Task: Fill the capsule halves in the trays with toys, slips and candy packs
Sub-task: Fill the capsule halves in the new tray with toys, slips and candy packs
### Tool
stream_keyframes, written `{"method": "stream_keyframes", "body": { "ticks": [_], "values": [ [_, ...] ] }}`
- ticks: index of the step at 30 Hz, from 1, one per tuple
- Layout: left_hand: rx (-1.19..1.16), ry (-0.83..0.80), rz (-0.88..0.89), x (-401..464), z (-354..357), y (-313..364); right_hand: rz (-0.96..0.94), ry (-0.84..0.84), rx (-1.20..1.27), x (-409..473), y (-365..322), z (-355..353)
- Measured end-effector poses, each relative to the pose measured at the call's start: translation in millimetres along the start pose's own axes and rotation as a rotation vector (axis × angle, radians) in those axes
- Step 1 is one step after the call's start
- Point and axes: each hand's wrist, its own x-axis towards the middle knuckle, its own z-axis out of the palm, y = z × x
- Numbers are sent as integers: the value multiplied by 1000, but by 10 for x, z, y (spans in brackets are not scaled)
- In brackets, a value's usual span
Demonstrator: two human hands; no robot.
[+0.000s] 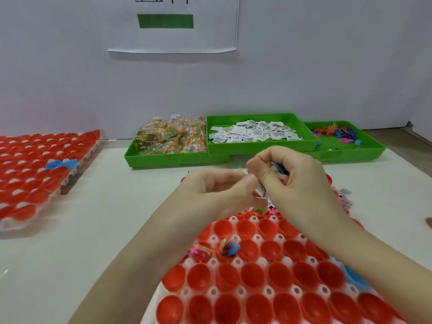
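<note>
A white tray (pixel 213 292) of open red capsule halves (pixel 228 277) lies in front of me. Two halves at its left hold a blue toy (pixel 230 249) and a pink toy (pixel 198 251). Above the tray's far end my left hand (pixel 217 191) and my right hand (pixel 294 178) meet. My right hand grips a blue toy (pixel 279 169). A small bunch of white slips (pixel 260 190) sits pinched between the two hands. More slips and toys (pixel 345 197) lie in halves at the tray's right, partly hidden by my right arm.
At the back stand three green trays: candy packs (pixel 171 137), paper slips (pixel 254 132) and small toys (pixel 336 133). A second tray of red capsule halves (pixel 35 174) with a blue half (pixel 62 163) on it lies at the left. A wall rises behind.
</note>
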Motion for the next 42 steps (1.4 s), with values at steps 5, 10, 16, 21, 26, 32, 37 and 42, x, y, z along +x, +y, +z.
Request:
{"method": "stream_keyframes", "body": {
  "ticks": [5,10,16,21,26,32,37,42],
  "values": [
    [131,42,2,-17,50,-74,69,-100,171,-89,-37,-72],
    [181,60,-60,-27,30,-85,240,-255,521,-95,59,-298],
    [188,68,-26,-9,-4,-76,48,-245,403,-209,122,-367],
    [218,42,2,-13,-36,-62,-31,-215,287,-161,46,-357],
    [216,-11,36,-17,-36,-59,-54,-203,101,-105,-51,-325],
    [272,-67,54,19,-92,-134,-12,-268,91,-76,-40,-265],
    [382,19,16,93,-41,-283,-52,-263,-53,-114,67,-197],
    [537,47,0,138,-88,-398,-27,-374,-116,-182,184,-172]
  ]
}}
